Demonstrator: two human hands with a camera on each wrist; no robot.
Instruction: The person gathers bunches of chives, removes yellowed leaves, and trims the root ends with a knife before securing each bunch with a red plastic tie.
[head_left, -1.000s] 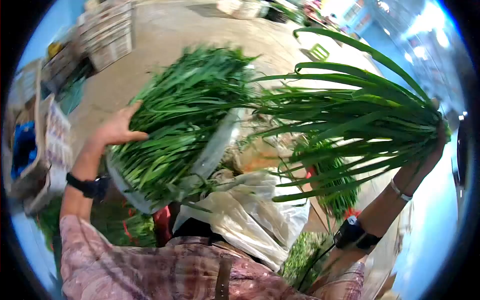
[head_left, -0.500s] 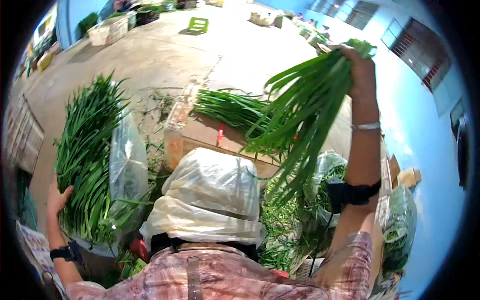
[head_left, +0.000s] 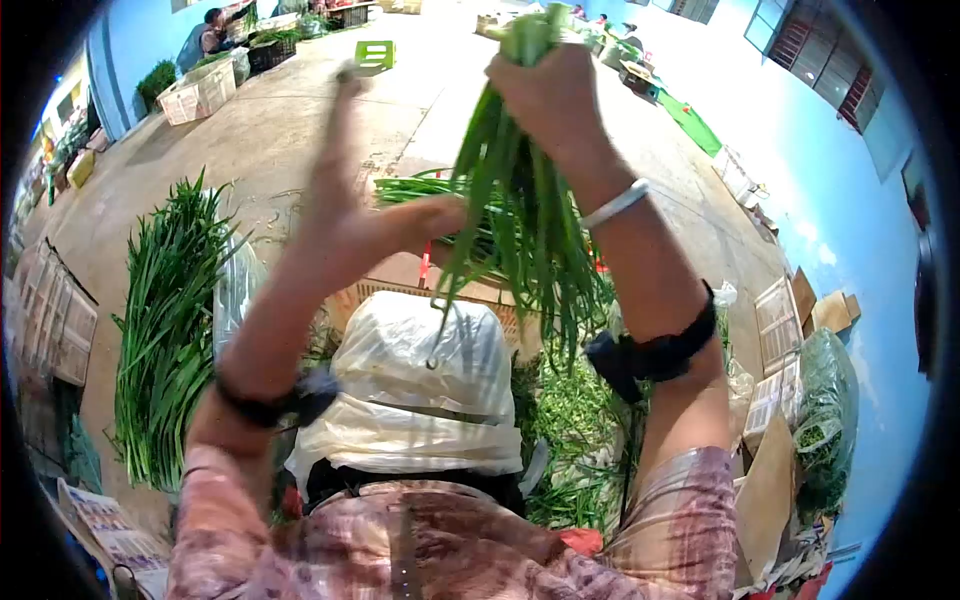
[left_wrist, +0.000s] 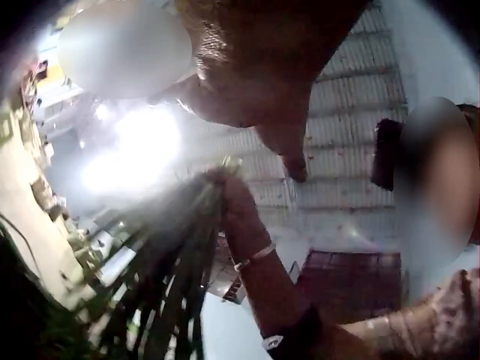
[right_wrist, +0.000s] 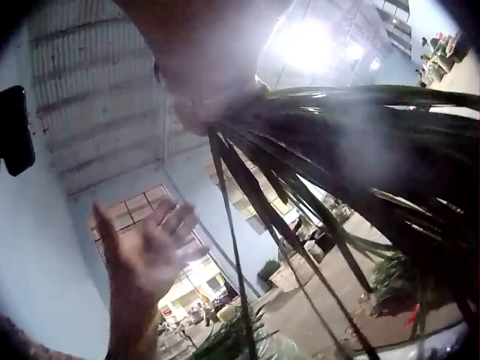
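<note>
In the head view my right hand (head_left: 562, 105) grips a bunch of long green leaves (head_left: 520, 200) by the pale stem end, held up with the leaves hanging down. My left hand (head_left: 365, 205) is raised beside the bunch, blurred, thumb and fingers spread wide, holding nothing. The right wrist view shows the left hand (right_wrist: 150, 247) with its fingers apart and the dark leaves (right_wrist: 337, 142) fanning from the right hand (right_wrist: 217, 97). Below, a bundle with red ties (head_left: 480, 235) lies on a box. White plastic (head_left: 425, 360) covers my lap.
A large pile of green leaves (head_left: 170, 340) lies at the left beside clear plastic (head_left: 238, 285). Loose greens (head_left: 575, 430) are on the right. Cardboard (head_left: 768, 500) and a bagged bundle (head_left: 825, 400) stand near the blue wall. Farther off are a green stool (head_left: 375, 55) and a white crate (head_left: 198, 95).
My left hand has left the leaf pile and risen to the middle. My right hand has brought its bunch from the right toward the centre, and the leaves now hang straighter down.
</note>
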